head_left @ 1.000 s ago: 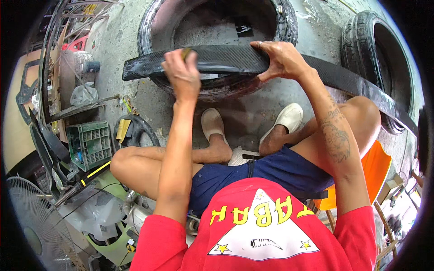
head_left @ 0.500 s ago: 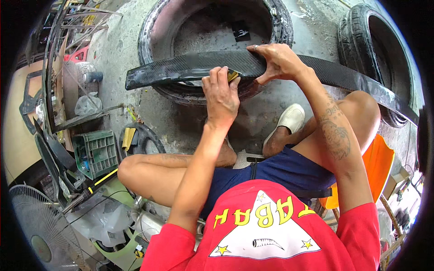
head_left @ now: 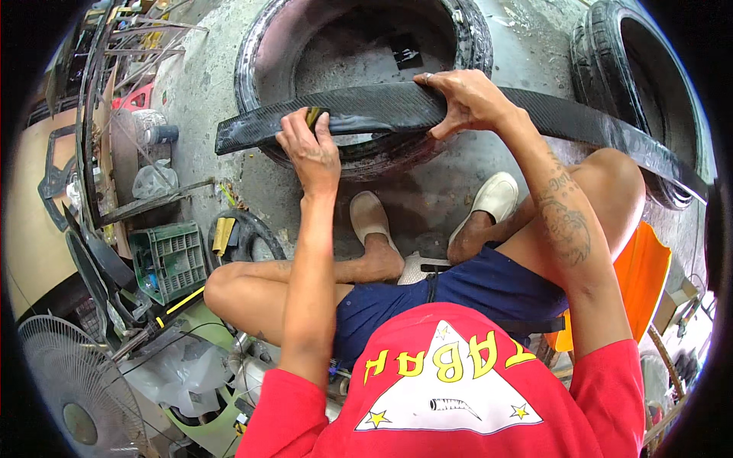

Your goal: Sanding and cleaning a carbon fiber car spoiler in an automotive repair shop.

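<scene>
A long, dark carbon-fibre panel (head_left: 550, 117) with a curved shape lies across a tyre (head_left: 246, 65) on the floor and stretches toward the far right. My right hand (head_left: 471, 103) is closed around its middle, thumb at the near edge and fingers over the far edge. Near the panel's left end, my left hand (head_left: 311, 156) pinches a small folded piece of sandpaper (head_left: 313, 114), dark and golden yellow, against the surface. Most of that piece is hidden by the fingers. Beside them, the panel's near edge looks wet and shiny.
More tyres (head_left: 597, 76) stand at the right, under the panel's far end. An orange chair (head_left: 643, 267) is by my right knee. At left are a green crate (head_left: 169, 263), a yellow sheet (head_left: 223, 235) on a black ring-shaped part, and a fan (head_left: 76, 397).
My left hand has slid left along the panel's near edge with the sandpaper. My right hand keeps its hold, and the panel has barely shifted.
</scene>
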Available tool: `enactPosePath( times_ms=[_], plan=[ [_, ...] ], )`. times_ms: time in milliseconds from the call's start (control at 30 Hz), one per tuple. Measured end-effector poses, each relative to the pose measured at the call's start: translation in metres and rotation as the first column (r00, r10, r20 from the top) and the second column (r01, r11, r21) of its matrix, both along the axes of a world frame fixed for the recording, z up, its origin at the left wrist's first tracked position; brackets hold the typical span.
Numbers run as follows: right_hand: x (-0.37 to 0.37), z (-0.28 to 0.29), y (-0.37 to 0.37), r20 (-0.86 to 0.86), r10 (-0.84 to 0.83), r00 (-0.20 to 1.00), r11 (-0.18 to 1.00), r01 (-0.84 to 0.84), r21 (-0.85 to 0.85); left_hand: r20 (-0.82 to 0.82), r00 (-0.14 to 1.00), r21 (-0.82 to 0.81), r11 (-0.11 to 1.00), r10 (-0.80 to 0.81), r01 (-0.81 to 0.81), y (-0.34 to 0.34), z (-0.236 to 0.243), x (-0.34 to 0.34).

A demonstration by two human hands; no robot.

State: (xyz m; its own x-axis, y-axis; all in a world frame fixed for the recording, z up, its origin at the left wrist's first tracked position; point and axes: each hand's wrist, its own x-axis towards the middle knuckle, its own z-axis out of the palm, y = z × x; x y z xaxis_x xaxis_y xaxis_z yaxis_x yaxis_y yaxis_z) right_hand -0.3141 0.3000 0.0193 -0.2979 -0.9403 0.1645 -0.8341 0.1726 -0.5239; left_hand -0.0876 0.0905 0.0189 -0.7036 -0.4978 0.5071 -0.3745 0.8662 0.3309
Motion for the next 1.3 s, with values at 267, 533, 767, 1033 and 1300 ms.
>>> enactPosePath(
  times_ms=[267,533,767,1033,1300],
  plan=[
    [-0.002,0.001,0.002,0.024,-0.021,0.999,0.998,0.02,0.055,0.07,0.978,0.035,0.98,-0.199,0.197,0.009,0.008,0.0],
    [-0.002,-0.001,0.007,0.015,-0.03,0.999,0.997,0.029,0.075,0.105,0.957,0.073,0.961,-0.272,0.265,0.03,0.01,0.007],
    [0.0,-0.003,0.006,0.005,-0.024,1.0,0.998,0.024,0.058,-0.029,0.978,0.027,0.977,-0.209,0.21,0.06,0.007,0.0],
    [-0.001,-0.002,0.005,-0.005,-0.019,1.0,0.998,0.019,0.054,0.019,0.978,0.049,0.977,-0.21,0.208,0.067,0.004,0.001],
    [0.0,-0.003,0.004,-0.009,-0.014,1.0,0.999,0.015,0.052,0.07,0.99,0.065,0.991,-0.121,0.117,0.062,0.007,-0.007]
  ],
)
